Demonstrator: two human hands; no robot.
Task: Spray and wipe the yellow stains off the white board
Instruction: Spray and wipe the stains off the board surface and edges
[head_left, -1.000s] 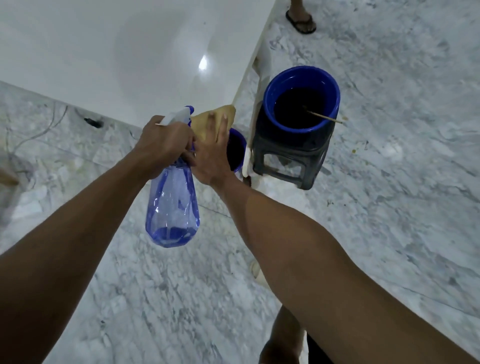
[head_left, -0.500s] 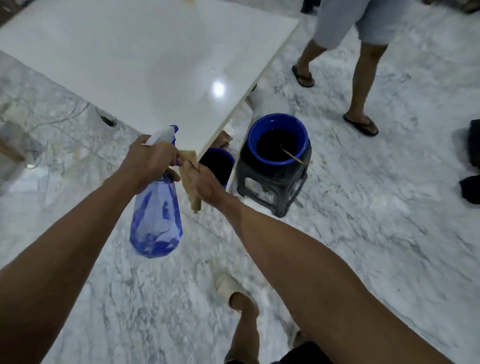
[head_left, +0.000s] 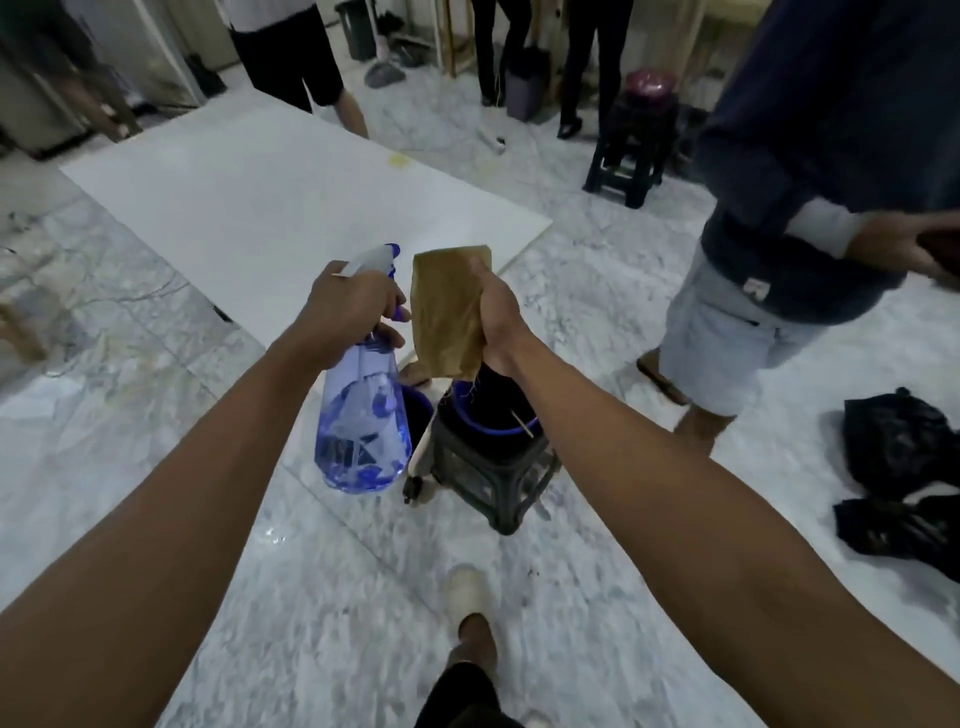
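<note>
- My left hand (head_left: 348, 306) was closed around the neck of the spray bottle (head_left: 363, 426), fingers at the trigger; the bottle, clear blue plastic and about a quarter full, hung below my fist
- My right hand (head_left: 496, 317) pinched a folded tan cloth (head_left: 447, 312), holding it upright just beside the bottle's nozzle
- The white board (head_left: 270, 208) lay flat ahead of both hands; one small yellow stain (head_left: 399, 161) showed near its far edge, well apart from me
- Below my hands stood a dark stool (head_left: 493, 483) carrying a blue bucket (head_left: 485, 423); a bystander (head_left: 795, 234) stood to the right
- Step in hand, as I judged it: both tools held ready, with nothing yet sprayed or wiped
- The next move called for carrying the nozzle over to the stain, pointing it down and squeezing, then pressing the cloth flat on it
- Dark markings on the bottle's lower half were too blurred to read; no other writing could be made out
</note>
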